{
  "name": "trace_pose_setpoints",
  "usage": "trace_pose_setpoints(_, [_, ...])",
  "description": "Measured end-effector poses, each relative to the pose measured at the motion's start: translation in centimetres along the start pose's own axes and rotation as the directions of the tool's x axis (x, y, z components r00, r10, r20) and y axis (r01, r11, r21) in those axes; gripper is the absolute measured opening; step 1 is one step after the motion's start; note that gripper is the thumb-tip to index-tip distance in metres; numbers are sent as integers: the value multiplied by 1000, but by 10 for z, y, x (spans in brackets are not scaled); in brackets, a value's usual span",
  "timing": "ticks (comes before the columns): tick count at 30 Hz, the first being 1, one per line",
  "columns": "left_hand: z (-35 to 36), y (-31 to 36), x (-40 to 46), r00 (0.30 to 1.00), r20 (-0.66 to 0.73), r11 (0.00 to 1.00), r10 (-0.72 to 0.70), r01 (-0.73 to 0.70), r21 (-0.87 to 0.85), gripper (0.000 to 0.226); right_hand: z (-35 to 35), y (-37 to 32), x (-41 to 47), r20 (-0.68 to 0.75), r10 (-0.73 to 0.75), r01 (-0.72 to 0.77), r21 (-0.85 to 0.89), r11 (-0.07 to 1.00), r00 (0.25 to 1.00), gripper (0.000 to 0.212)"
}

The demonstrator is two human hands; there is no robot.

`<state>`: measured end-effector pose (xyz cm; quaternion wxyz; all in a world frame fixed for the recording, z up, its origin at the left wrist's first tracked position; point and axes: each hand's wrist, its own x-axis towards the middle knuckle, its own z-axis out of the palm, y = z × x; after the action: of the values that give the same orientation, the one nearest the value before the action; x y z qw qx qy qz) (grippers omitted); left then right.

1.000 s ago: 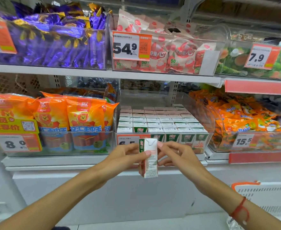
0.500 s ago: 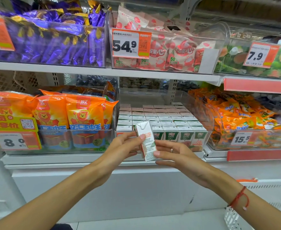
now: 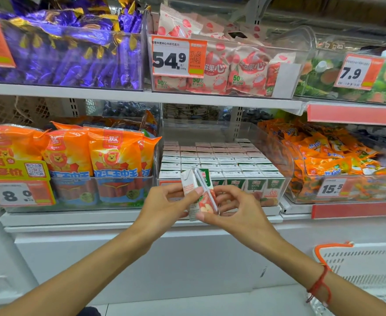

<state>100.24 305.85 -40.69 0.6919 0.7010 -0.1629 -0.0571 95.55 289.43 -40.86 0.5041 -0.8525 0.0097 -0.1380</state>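
Observation:
A small juice carton [image 3: 198, 192], white and green with red apples printed on it and a wrapped straw along one face, is held in front of the lower shelf. My left hand [image 3: 164, 206] grips its left side with the thumb on the front. My right hand [image 3: 230, 208] holds it from the right and below, fingers curled round the bottom corner. The carton is tilted, top leaning left. Behind it, a clear bin [image 3: 285, 160] holds several rows of the same cartons [image 3: 224, 165].
Orange sausage packs [image 3: 91, 160] fill the bin to the left, orange snack packs [image 3: 329, 158] the bin to the right. The upper shelf carries purple sweets [image 3: 73, 53] and pink-white bags [image 3: 237, 69]. A white shopping basket [image 3: 365, 270] with an orange rim stands at lower right.
The carton has turned in my hands: the straw side and apple print now face me. My right hand has curled round its lower end, having first dropped below the carton.

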Motion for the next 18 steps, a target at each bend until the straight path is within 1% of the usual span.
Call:
trace_pose_setpoints(3, [-7,2,2,997,57,999,-42,44,-30,7,-8,0,4,132,98,-116,135,984,986,44])
trace_pose_setpoints(5, [-10,4,2,991,113,995,-72,78,-57,14,-14,0,6,247,134,-189,212,959,960,44])
trace_pose_setpoints(7, [-10,6,3,985,152,993,-81,93,-73,23,-16,1,6,354,127,-229,265,936,927,47])
trace_pose_setpoints(9, [-11,7,3,983,167,991,-74,91,-95,25,-15,2,5,409,92,-236,316,919,908,47])
trace_pose_setpoints(10, [-11,7,3,983,168,990,-72,91,-105,23,-14,2,6,403,77,-228,341,912,912,47])
trace_pose_setpoints(12, [-9,4,2,989,136,990,-66,82,-113,21,-13,2,6,340,69,-201,370,907,938,46])
trace_pose_setpoints(14, [-7,0,0,998,46,993,-48,52,-102,21,-11,2,6,237,72,-151,336,930,969,42])
trace_pose_setpoints(16, [-2,-4,-2,1000,3,996,-27,27,-81,16,-6,1,5,107,69,-92,234,968,992,37])
trace_pose_setpoints(18, [3,-5,-3,999,12,996,-30,31,-83,8,1,2,3,-32,0,2,68,998,999,36])
